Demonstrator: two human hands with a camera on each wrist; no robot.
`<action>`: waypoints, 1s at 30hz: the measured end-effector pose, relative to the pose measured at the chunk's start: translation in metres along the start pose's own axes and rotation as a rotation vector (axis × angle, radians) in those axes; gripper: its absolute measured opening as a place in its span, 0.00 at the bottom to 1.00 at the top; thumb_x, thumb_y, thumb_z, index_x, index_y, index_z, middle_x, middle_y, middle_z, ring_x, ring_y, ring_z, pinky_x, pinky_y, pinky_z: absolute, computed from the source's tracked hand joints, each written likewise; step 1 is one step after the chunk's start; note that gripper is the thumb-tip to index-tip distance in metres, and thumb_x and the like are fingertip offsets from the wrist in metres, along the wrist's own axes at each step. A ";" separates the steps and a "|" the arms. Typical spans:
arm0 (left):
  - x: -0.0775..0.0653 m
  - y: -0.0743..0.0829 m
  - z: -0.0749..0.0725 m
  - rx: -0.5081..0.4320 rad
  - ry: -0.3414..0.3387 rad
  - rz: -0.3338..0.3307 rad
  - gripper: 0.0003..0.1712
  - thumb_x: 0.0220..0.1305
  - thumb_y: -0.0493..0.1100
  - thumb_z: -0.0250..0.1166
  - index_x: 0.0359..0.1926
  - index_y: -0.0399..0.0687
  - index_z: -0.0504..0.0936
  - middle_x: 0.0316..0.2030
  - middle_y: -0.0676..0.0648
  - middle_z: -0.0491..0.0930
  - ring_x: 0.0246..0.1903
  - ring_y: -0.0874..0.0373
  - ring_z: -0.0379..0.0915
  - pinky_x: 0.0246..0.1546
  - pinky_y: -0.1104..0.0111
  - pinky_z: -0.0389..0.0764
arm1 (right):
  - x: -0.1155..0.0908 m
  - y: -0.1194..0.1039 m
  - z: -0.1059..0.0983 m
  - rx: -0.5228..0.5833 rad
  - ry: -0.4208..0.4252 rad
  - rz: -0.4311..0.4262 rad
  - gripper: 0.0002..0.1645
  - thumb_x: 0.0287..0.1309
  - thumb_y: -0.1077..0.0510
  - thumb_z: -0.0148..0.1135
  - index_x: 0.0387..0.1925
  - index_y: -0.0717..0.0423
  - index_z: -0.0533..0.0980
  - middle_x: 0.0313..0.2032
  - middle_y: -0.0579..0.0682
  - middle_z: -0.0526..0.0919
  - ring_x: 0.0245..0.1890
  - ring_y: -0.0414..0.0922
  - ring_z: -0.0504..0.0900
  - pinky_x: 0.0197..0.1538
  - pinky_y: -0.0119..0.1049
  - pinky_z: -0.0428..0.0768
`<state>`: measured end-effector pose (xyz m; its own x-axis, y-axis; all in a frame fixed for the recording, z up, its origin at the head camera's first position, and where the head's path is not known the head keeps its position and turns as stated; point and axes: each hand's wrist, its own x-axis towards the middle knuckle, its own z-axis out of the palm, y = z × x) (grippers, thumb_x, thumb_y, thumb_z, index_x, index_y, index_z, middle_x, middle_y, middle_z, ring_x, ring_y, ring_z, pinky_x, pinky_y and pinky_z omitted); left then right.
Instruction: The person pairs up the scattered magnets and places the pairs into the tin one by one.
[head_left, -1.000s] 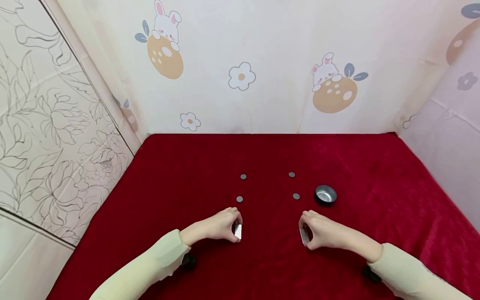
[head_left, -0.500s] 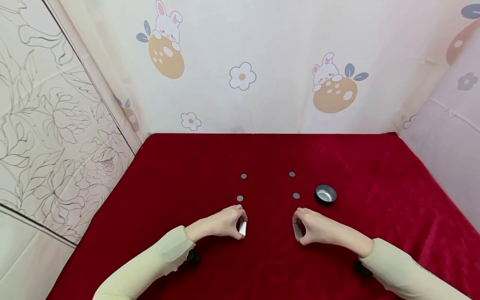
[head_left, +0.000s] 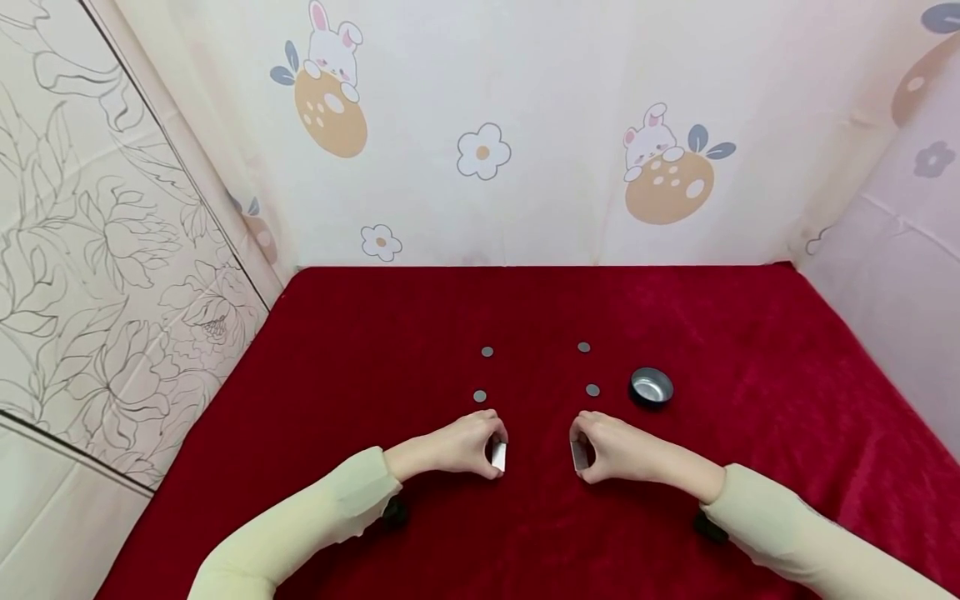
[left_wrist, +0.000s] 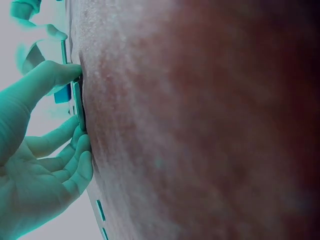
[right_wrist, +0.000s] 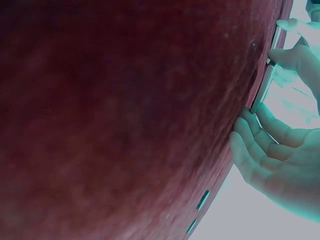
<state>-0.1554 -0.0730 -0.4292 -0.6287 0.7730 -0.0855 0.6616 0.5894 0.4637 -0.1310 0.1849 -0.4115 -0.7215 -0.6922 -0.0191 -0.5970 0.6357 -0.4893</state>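
In the head view my left hand (head_left: 467, 443) pinches a small flat white rectangular piece (head_left: 498, 457) between thumb and fingers. Facing it across a gap, my right hand (head_left: 617, 450) grips a similar flat piece (head_left: 578, 456), greyer in this view. The left wrist view shows the left piece (left_wrist: 79, 106) edge-on, close to the red cloth, with the thumb at one end and fingertips at the other. My right hand's piece (right_wrist: 263, 89) is held the same way in the right wrist view. Whether either piece touches the cloth I cannot tell.
Several small grey discs lie flat beyond the hands, including a left disc (head_left: 479, 396) and a right disc (head_left: 592, 390). A shallow round metal tin (head_left: 651, 402) stands right of them. Red cloth (head_left: 390, 333) covers the table; patterned curtains (head_left: 555, 192) hang behind.
Both hands have moved inward toward each other, carrying their flat pieces, so the gap between them has narrowed. They are also slightly farther forward. The discs and tin stay put.
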 end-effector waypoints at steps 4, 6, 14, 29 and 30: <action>0.003 0.002 0.002 0.003 0.004 0.000 0.18 0.43 0.46 0.70 0.35 0.44 0.76 0.30 0.55 0.68 0.31 0.67 0.64 0.33 0.82 0.67 | 0.006 -0.004 0.002 0.007 -0.004 -0.003 0.13 0.37 0.61 0.65 0.25 0.52 0.68 0.24 0.40 0.67 0.24 0.32 0.64 0.28 0.25 0.68; 0.005 0.003 0.003 0.002 0.009 0.003 0.18 0.43 0.46 0.70 0.35 0.44 0.76 0.30 0.55 0.68 0.31 0.67 0.64 0.33 0.82 0.67 | 0.009 -0.006 0.003 0.009 -0.001 -0.003 0.13 0.37 0.61 0.65 0.25 0.52 0.69 0.24 0.40 0.67 0.24 0.32 0.64 0.27 0.25 0.68; 0.010 0.006 0.005 0.008 0.026 0.028 0.18 0.41 0.45 0.70 0.34 0.43 0.76 0.29 0.54 0.69 0.30 0.66 0.63 0.32 0.81 0.67 | 0.018 -0.010 0.008 0.016 0.008 -0.004 0.13 0.36 0.61 0.66 0.26 0.54 0.70 0.24 0.41 0.68 0.24 0.34 0.64 0.28 0.25 0.68; 0.018 0.013 0.006 -0.008 0.038 0.008 0.19 0.41 0.45 0.70 0.34 0.43 0.76 0.31 0.53 0.71 0.31 0.65 0.65 0.33 0.82 0.67 | 0.030 -0.015 0.014 -0.008 0.039 0.001 0.14 0.33 0.59 0.66 0.26 0.55 0.71 0.24 0.41 0.69 0.23 0.34 0.65 0.27 0.26 0.68; 0.018 0.013 0.006 -0.007 0.038 0.006 0.19 0.41 0.45 0.70 0.34 0.43 0.76 0.31 0.53 0.71 0.31 0.66 0.65 0.33 0.82 0.67 | 0.030 -0.016 0.014 -0.008 0.049 -0.010 0.14 0.33 0.59 0.66 0.26 0.55 0.71 0.24 0.42 0.69 0.23 0.34 0.65 0.27 0.26 0.68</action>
<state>-0.1557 -0.0500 -0.4303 -0.6397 0.7670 -0.0494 0.6625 0.5828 0.4706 -0.1386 0.1492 -0.4165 -0.7314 -0.6813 0.0291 -0.6074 0.6315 -0.4820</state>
